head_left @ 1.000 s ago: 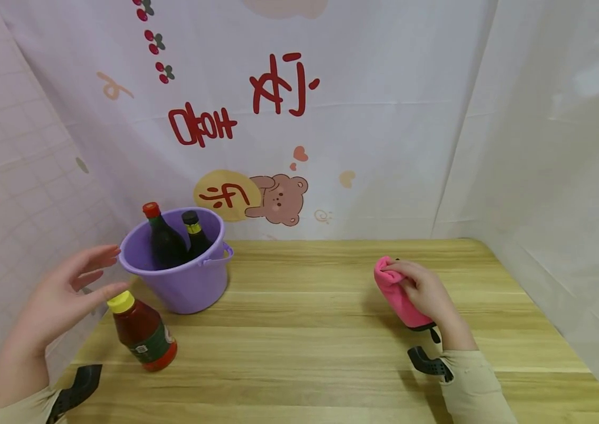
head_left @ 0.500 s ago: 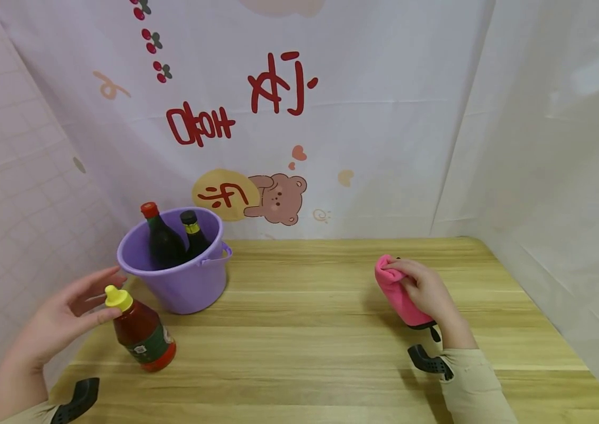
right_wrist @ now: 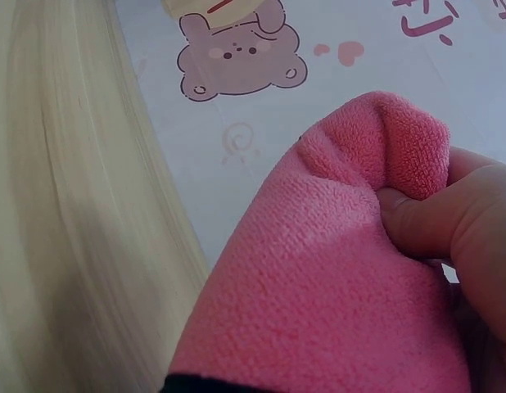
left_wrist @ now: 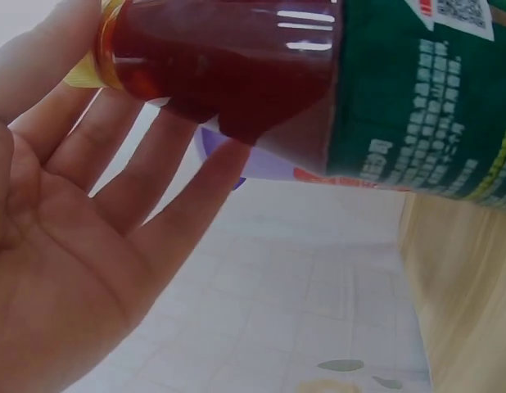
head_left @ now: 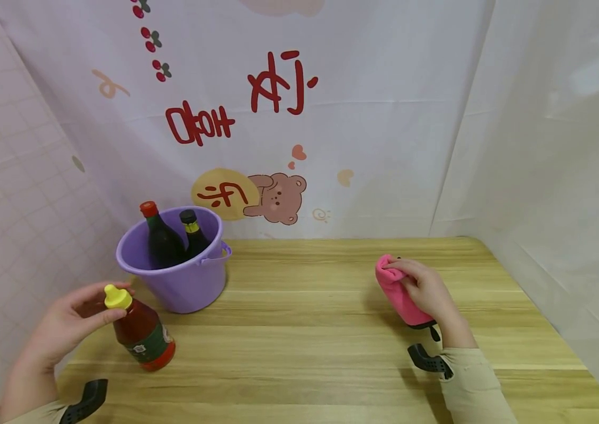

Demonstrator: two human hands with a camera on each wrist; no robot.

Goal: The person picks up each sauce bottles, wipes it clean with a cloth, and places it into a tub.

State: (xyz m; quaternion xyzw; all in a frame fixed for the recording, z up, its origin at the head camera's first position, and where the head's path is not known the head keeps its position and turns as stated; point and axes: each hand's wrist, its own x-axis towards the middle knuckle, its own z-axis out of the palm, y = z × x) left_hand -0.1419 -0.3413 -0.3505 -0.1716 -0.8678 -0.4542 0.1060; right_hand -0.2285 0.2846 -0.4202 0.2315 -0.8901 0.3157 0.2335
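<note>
My left hand (head_left: 61,327) is around the neck of a sauce bottle (head_left: 143,330) with a yellow nozzle cap, dark red contents and a green label. The thumb lies on the near side just below the cap. In the left wrist view, the fingers (left_wrist: 163,172) reach along the bottle's other side and meet its shoulder. The bottle stands upright on the table. On the right, my right hand (head_left: 429,288) pinches the folded top of a pink cloth (head_left: 401,300) with black trim and a small dark loop. Fleecy texture shows in the right wrist view, with the thumb (right_wrist: 425,225) pressed into a fold.
Behind the sauce bottle stands a purple bucket (head_left: 193,288). It holds two dark bottles, one with a red cap (head_left: 148,209) and one with a black cap (head_left: 188,217). A printed white curtain (head_left: 384,118) hangs along the back and sides of the wooden table (head_left: 299,353).
My left hand has come down and to the right, from open beside the cap to around the sauce bottle's neck. My right hand and the pink cloth have stayed in place.
</note>
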